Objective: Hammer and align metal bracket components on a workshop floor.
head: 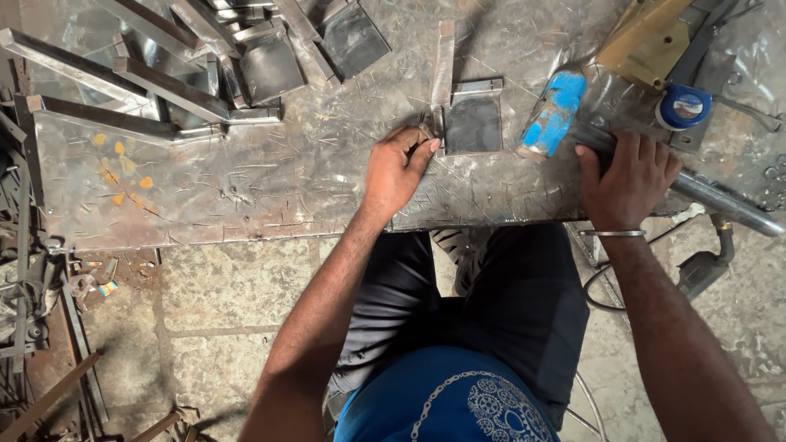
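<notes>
Work sits on a scratched steel sheet (270, 176) used as a bench top, person seated at its near edge.

Left hand (397, 168) is near the middle of the near edge, fingers curled and pinched on the lower-left corner of a small metal bracket (471, 123): a dark flat plate w/ a narrow upright strip along its left side. The bracket lies flat on the sheet, a bit in from the near edge. Can't tell what, if anything, is between the fingertips besides the piece's corner.

Right hand (626, 180) is well apart from the left, toward the near right corner, wrapped down on a grey metal tube (720, 205) that runs off the right edge. A worn blue tool body (553, 113) sits at the tube's inner end, just beside the bracket. Looks like the handle of one tool, but the join is hidden by the hand.

Progress, judged: a pile of similar brackets w/ long angle strips (205, 74) is stacked at the far left corner, prob. already handled. The one under the left hand seems the piece in work now; no sparks or contact btwn tool and piece visible, so this one looks not yet started or only being lined up. No count of pieces left is possible.
</notes>
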